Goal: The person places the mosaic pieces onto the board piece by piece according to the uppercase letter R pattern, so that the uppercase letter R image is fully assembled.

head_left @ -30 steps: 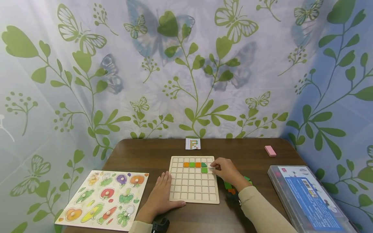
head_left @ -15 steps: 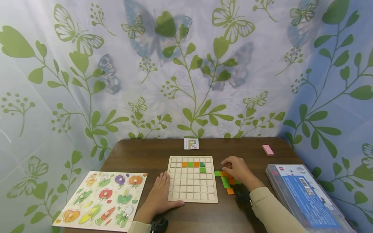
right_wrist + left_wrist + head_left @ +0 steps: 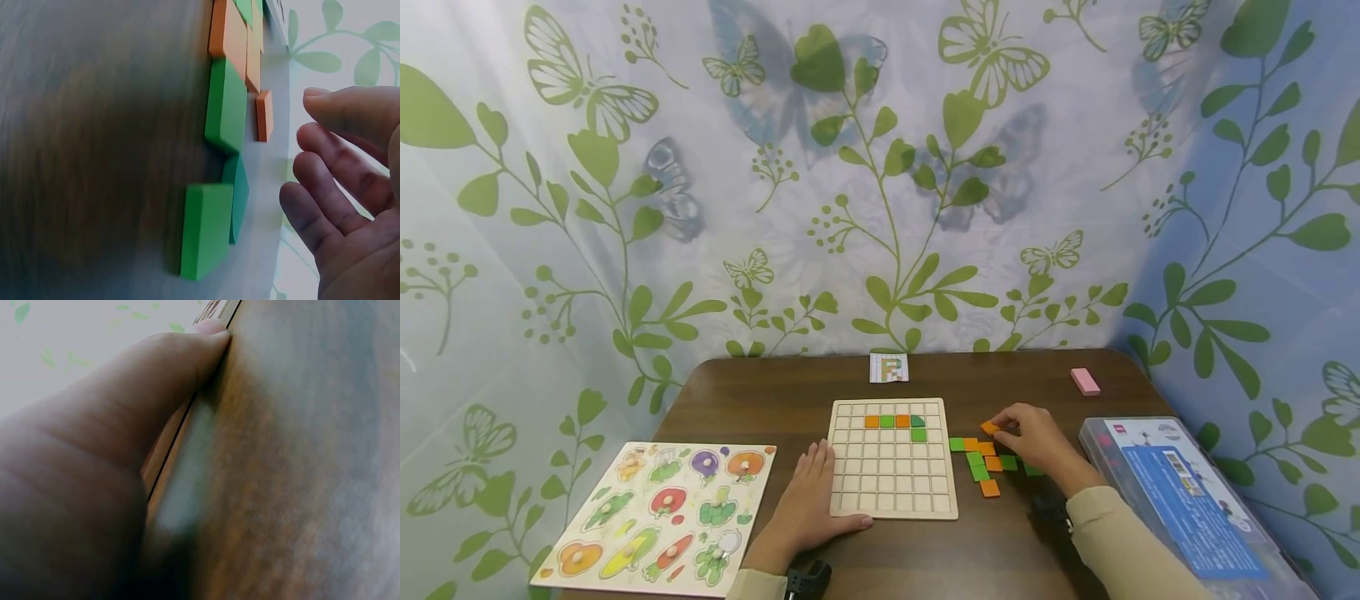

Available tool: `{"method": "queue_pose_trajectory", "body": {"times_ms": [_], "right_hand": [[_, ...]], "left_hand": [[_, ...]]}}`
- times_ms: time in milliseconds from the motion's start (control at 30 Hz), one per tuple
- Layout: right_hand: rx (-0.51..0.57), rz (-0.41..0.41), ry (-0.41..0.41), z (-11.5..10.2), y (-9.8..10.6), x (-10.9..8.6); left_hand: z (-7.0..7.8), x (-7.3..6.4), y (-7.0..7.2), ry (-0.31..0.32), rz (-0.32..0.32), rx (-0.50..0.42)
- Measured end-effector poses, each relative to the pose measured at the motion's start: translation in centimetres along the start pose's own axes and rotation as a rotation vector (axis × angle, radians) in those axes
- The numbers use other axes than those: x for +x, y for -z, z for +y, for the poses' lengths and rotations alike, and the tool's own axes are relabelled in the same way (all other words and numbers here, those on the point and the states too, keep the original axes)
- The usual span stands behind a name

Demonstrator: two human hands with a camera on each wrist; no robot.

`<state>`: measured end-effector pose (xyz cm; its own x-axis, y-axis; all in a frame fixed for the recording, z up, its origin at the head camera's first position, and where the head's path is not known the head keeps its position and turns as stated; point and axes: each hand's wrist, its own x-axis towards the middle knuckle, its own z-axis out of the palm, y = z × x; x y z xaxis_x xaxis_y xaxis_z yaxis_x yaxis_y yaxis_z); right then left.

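Observation:
A pale wooden grid board (image 3: 891, 487) lies mid-table, bearing an orange, green, orange and rounded dark green tile in a row, with a green tile (image 3: 918, 434) below the last. My left hand (image 3: 805, 500) rests along its left edge, fingers straight, thumb (image 3: 169, 369) against the near edge. To the right of the board, my right hand (image 3: 1037, 437) is at a single orange tile (image 3: 990, 427), fingertips overlapping it in the head view. In the right wrist view the relaxed fingers (image 3: 325, 178) stand apart from that orange tile (image 3: 265, 116), which lies on the table.
Loose orange and green tiles (image 3: 980, 472) lie between board and right hand. A small pattern card (image 3: 889, 367) sits behind the board. Left is a vegetable knob puzzle (image 3: 655, 517); right, a plastic case (image 3: 1195, 500) and a pink block (image 3: 1085, 382). A leaf-print curtain surrounds the table.
My right hand has moved right from the board's edge to the loose tiles, uncovering them. An orange tile now shows at its fingertips, apart from the cluster. The left hand stays on the board.

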<state>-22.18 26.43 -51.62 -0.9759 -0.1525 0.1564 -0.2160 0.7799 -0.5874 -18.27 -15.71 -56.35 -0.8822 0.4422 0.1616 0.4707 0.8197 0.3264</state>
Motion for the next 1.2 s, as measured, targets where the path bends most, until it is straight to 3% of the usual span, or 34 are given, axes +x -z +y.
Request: {"method": "queue_pose_trajectory", "body": {"times_ms": [333, 533, 867, 1200], "right_hand": [[-0.041, -0.085, 0.012, 0.4, 1.9, -0.1], [-0.077, -0.146, -0.036, 0.6, 2.5, -0.6], [-0.092, -0.177, -0.084, 1.6, 2.6, -1.3], [-0.091, -0.191, -0.052, 1.8, 2.7, -1.6]], "left_hand": [[-0.1, 0.0, 0.1, 0.004, -0.004, -0.003], [-0.1, -0.1, 0.1, 0.017, -0.016, 0.002], [-0.1, 0.0, -0.3, -0.005, 0.003, -0.001], [-0.1, 0.0, 0.0, 0.012, -0.017, 0.0]]}}
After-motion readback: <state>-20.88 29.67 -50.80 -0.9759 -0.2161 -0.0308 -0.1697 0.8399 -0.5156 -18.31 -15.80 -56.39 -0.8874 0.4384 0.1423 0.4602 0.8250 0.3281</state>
